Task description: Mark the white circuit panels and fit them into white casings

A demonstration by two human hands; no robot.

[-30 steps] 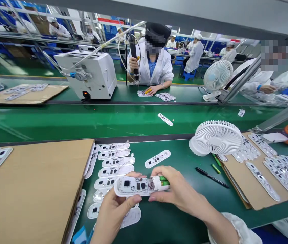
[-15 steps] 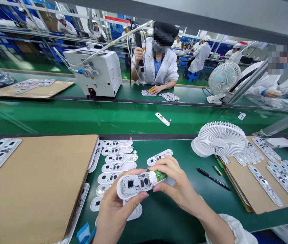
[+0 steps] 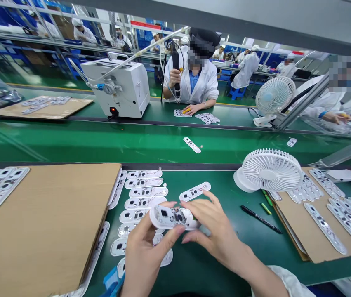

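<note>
In the head view, my left hand (image 3: 147,253) is closed round a white oblong casing with an exposed circuit board (image 3: 167,217), tilted above the table. Fingers and thumb of my right hand (image 3: 221,231) close on the casing's right end, and a sliver of green shows between them. Just beyond my right fingers lies a similar flat white casing (image 3: 195,192) with a board and thin wires. Under and left of my left hand runs a column of several such casings (image 3: 144,192), partly covered by my hand.
A cardboard sheet (image 3: 54,222) lies at left, another cardboard stack (image 3: 305,231) with several casings at right. Near it are a white fan (image 3: 268,171), a black pen (image 3: 261,219) and green batteries (image 3: 266,208). A casing (image 3: 191,144) rests on the green conveyor (image 3: 138,144). Opposite, a co-worker (image 3: 190,78) holds a black tool.
The casing in my hands has tipped, and its green batteries, plainly visible before, are now mostly hidden by my right fingers. The casing on the conveyor has shifted left.
</note>
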